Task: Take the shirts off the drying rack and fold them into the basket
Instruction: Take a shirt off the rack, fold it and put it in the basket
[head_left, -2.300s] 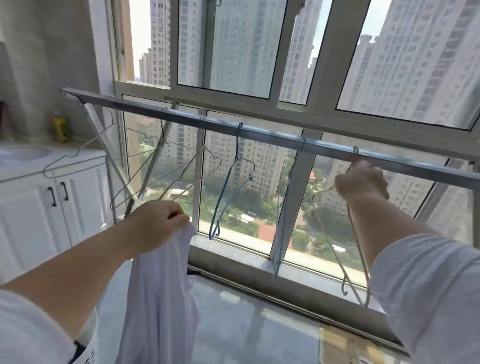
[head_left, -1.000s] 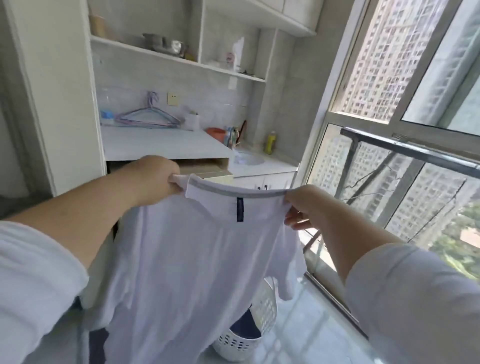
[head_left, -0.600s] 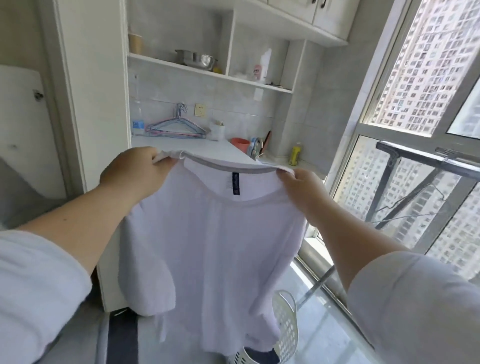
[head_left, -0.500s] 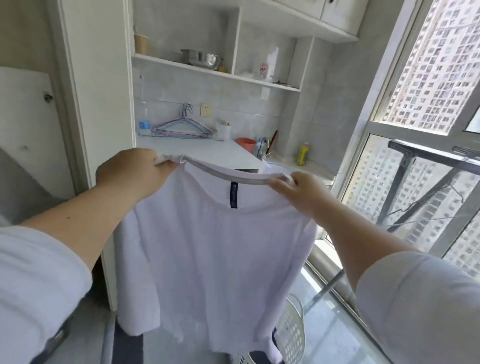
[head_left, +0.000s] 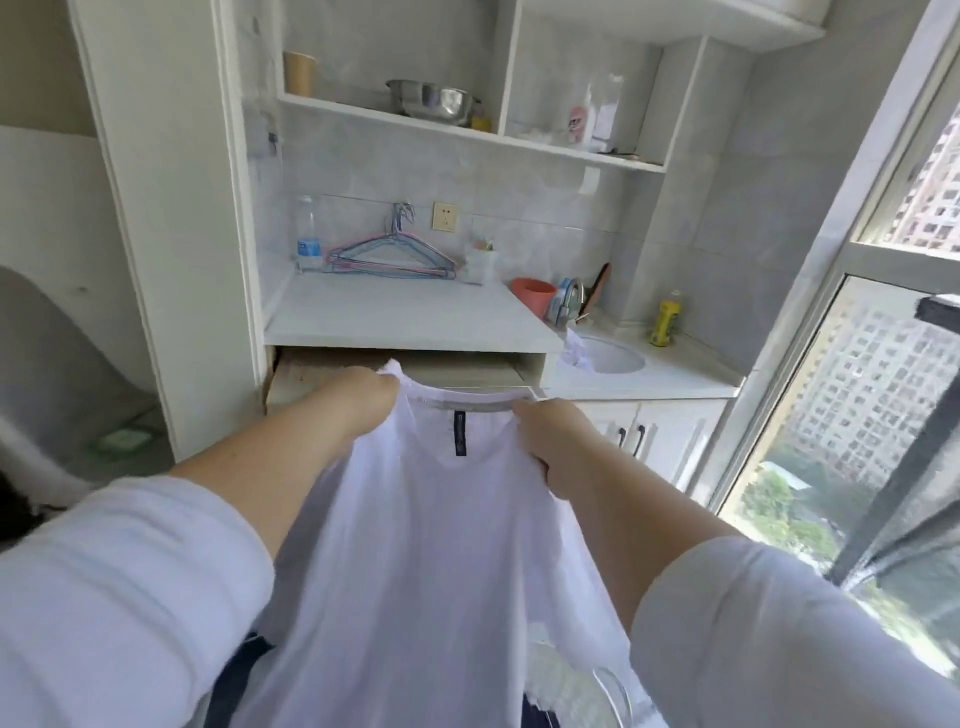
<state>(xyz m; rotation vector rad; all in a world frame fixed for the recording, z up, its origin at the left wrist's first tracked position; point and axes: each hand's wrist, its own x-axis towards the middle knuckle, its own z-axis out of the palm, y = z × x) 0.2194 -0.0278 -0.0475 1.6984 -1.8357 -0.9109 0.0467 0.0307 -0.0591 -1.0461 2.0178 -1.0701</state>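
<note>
A white T-shirt (head_left: 431, 561) with a dark neck label hangs in front of me, held up by its shoulders. My left hand (head_left: 363, 402) grips the left shoulder next to the collar. My right hand (head_left: 550, 441) grips the right shoulder. The shirt drapes down between my forearms and covers most of the white laundry basket (head_left: 608, 696), whose rim shows at the bottom right with dark cloth inside. The end of the metal drying rack (head_left: 904, 488) stands at the right by the window.
A white counter (head_left: 405, 317) lies ahead with several hangers (head_left: 392, 260), a water bottle (head_left: 307, 236) and a pink cup (head_left: 532, 296). A sink (head_left: 610, 358) and yellow bottle (head_left: 667, 325) sit to its right. Shelves above hold a steel bowl (head_left: 431, 98).
I have turned from the rack to the counter. Both hands now hold the shirt by its shoulders, and they have come lower and closer to me, with the shirt draping over the basket.
</note>
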